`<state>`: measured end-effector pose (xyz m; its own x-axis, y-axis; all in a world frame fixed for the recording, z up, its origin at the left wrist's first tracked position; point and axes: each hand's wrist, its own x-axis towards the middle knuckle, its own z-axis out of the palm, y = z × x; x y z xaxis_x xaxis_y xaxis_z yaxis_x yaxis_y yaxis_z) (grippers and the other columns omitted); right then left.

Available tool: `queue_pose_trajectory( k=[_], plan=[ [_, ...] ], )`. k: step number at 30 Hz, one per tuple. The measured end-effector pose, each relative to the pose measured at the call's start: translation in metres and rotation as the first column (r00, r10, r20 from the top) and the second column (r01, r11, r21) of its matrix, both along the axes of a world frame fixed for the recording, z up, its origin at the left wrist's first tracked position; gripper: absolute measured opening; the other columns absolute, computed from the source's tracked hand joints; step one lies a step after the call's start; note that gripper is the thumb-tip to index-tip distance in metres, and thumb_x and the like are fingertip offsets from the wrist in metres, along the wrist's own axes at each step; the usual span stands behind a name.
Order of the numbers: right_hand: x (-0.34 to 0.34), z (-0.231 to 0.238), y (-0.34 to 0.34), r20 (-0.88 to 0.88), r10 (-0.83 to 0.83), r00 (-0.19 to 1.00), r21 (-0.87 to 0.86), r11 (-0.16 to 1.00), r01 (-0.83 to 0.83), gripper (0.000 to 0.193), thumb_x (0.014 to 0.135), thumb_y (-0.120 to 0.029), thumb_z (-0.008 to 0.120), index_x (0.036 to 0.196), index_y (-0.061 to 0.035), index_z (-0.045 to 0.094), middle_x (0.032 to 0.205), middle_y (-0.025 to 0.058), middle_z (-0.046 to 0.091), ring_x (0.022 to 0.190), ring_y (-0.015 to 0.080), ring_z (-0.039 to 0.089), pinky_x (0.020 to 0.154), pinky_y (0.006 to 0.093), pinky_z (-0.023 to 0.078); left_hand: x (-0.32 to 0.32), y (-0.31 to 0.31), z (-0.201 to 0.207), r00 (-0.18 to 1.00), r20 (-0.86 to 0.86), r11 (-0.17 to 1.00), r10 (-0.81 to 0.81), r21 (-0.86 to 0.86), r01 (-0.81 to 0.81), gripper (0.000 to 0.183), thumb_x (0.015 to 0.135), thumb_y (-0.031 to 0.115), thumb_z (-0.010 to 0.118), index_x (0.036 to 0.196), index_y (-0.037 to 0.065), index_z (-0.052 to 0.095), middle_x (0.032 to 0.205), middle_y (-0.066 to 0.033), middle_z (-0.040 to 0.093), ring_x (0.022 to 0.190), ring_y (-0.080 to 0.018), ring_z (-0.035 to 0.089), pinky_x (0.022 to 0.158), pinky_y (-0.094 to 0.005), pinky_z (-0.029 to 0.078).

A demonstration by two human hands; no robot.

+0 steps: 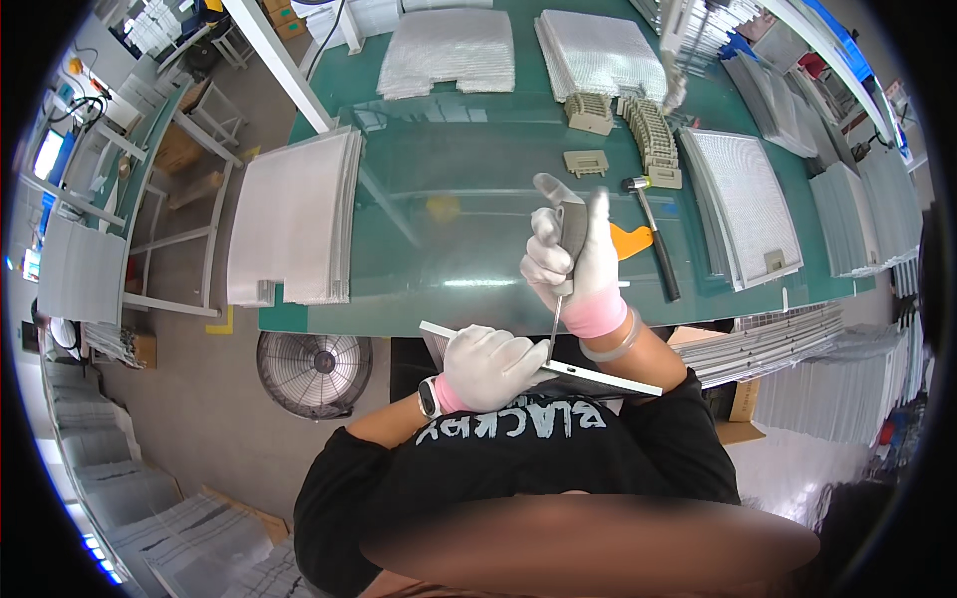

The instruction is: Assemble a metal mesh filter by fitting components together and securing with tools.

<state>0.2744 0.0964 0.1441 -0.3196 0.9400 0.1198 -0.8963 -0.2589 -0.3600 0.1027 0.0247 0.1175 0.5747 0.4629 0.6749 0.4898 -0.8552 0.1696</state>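
My right hand, in a white glove with a pink cuff, is closed round the grey handle of a hand tool above the table's near edge. The tool's thin metal shaft points down, its tip at a white-edged panel held close to my body. Whether the tip touches the panel I cannot tell. Closed over the panel's edge, left of the shaft, is my gloved left hand. Just beyond my right hand lie an orange flat tool and a hammer with a dark handle.
Beige plastic pieces stand in a row at the far right of the green table, with a single one nearer. Stacks of mesh panels sit left, far and right. A floor fan stands below the near edge.
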Motion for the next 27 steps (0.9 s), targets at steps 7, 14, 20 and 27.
queue_pose_trajectory(
  k=[7,14,20,27],
  plan=[
    [-0.014,0.029,-0.005,0.091,-0.159,0.983,-0.192,0.966,0.174,0.032,0.109,-0.04,0.052,0.12,-0.0111,0.057,0.109,0.005,0.057,0.07,0.0076,0.048,0.054,0.0212,0.037,-0.002,-0.002,0.0,1.0,-0.002,1.0,-0.012,-0.001,0.012,0.026,0.08,0.037,0.078,0.09,0.016,0.068,0.066,0.0049,0.047,0.054,-0.0117,0.053,0.052,-0.0302,0.039],
    [0.01,-0.001,0.001,-0.174,0.064,0.983,-0.053,0.996,-0.074,0.032,0.109,-0.04,0.05,0.119,-0.0103,0.058,0.103,0.0061,0.056,0.076,0.0133,0.049,0.058,0.026,0.038,-0.002,-0.001,0.002,0.999,-0.021,0.999,-0.032,-0.007,0.032,0.027,0.079,0.037,0.078,0.091,0.015,0.068,0.066,0.0048,0.046,0.054,-0.0118,0.053,0.051,-0.0303,0.038],
    [0.01,0.005,-0.006,-0.046,-0.037,0.998,0.065,0.997,0.04,0.031,0.109,-0.044,0.051,0.12,-0.0161,0.057,0.108,0.0054,0.058,0.072,0.0119,0.046,0.059,0.0258,0.038,-0.002,-0.003,-0.001,1.0,-0.006,1.0,-0.026,0.017,0.026,0.027,0.079,0.036,0.079,0.092,0.015,0.067,0.068,0.0046,0.046,0.054,-0.012,0.052,0.05,-0.0304,0.038],
    [-0.003,0.014,-0.004,0.039,-0.15,0.988,-0.104,0.983,0.153,0.029,0.109,-0.039,0.05,0.112,-0.013,0.062,0.111,0.0047,0.058,0.074,0.0149,0.047,0.066,0.0307,0.04,-0.001,-0.003,0.0,1.0,0.002,0.999,-0.029,0.022,0.029,0.026,0.079,0.035,0.079,0.09,0.015,0.067,0.066,0.004,0.045,0.053,-0.0123,0.051,0.05,-0.0303,0.038]
  ],
)
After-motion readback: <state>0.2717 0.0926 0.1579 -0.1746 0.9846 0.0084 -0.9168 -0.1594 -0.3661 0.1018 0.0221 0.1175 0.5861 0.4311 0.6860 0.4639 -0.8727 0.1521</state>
